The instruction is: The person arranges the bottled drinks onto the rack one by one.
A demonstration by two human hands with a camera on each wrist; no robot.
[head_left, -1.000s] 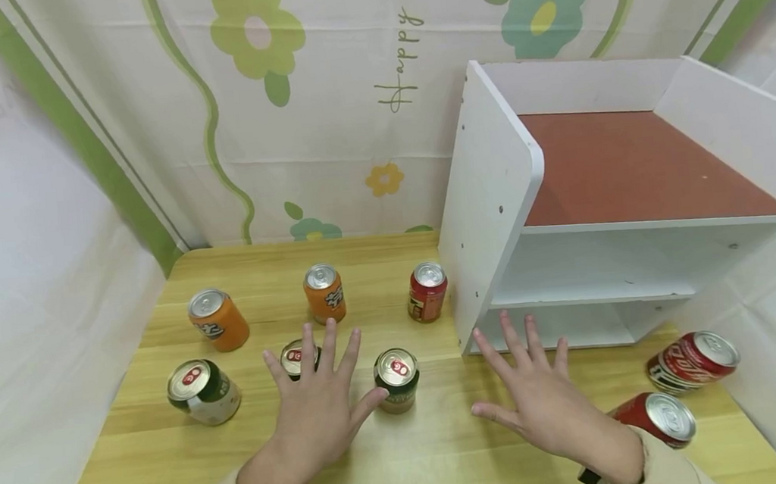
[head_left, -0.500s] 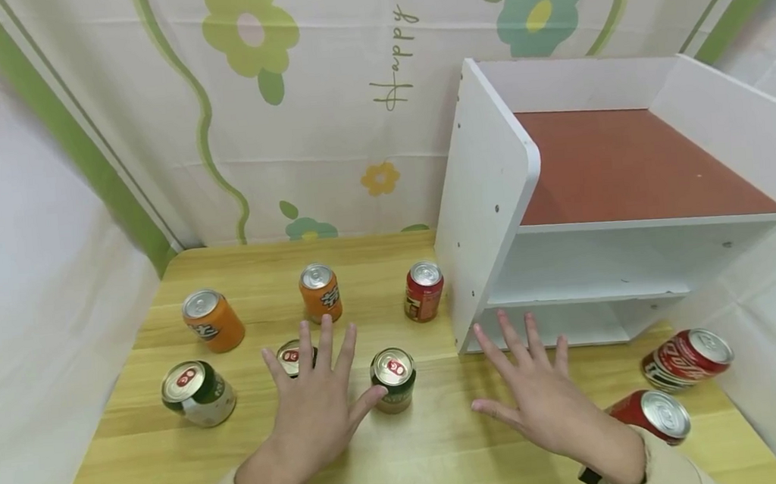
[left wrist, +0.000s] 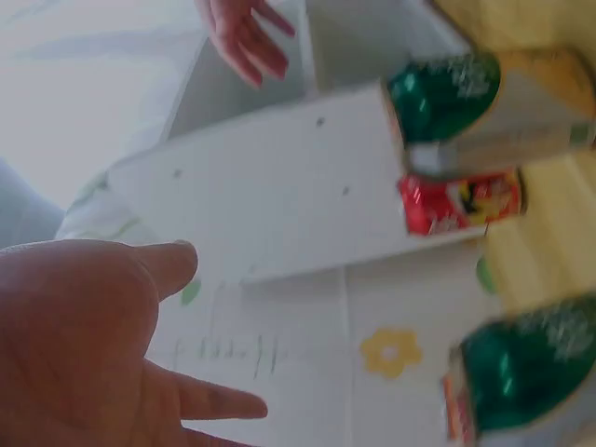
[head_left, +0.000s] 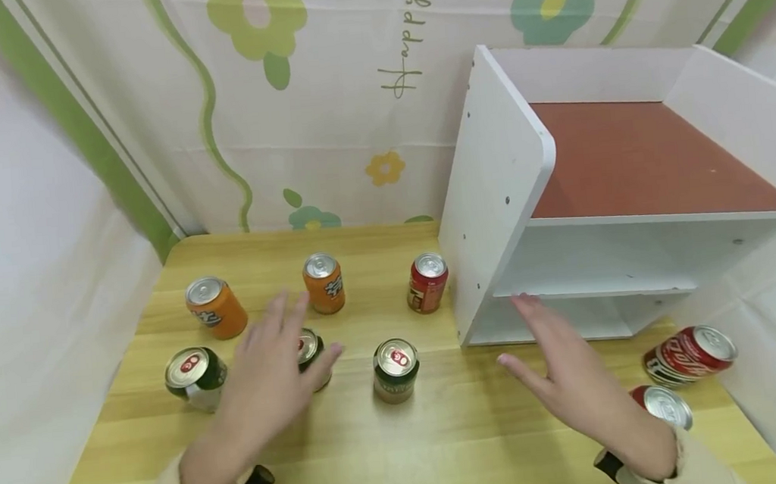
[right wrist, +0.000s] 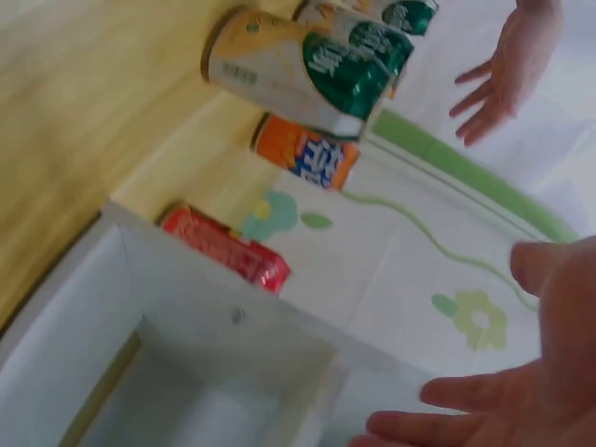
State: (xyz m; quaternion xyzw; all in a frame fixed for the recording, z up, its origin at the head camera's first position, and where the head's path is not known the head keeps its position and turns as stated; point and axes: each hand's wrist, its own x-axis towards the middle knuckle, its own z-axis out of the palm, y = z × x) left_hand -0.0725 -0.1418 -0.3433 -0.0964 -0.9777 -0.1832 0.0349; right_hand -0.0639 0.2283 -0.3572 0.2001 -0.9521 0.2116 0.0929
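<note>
My left hand hovers over the left part of the table, fingers extended and thumb apart, holding nothing. It partly covers the middle green-and-white drink can. On either side stand two similar cans, the left green can and the right green can. Behind them are two orange soda cans, the left one and the right one. In front of the shelf unit my right hand is raised, empty, its fingers stretched forward. In the right wrist view its thumb and fingers show spread apart.
A white shelf unit with a reddish-brown top panel stands at the back right. A small red can is beside its left side. Two red cola cans, one farther back and one nearer, stand right of my right hand. A flowered curtain hangs behind the table.
My left hand has shifted left and turned thumb-up, uncovering the right green can. My right hand has turned onto its edge and moved slightly right. The view has shifted slightly; the cans stay in place.
</note>
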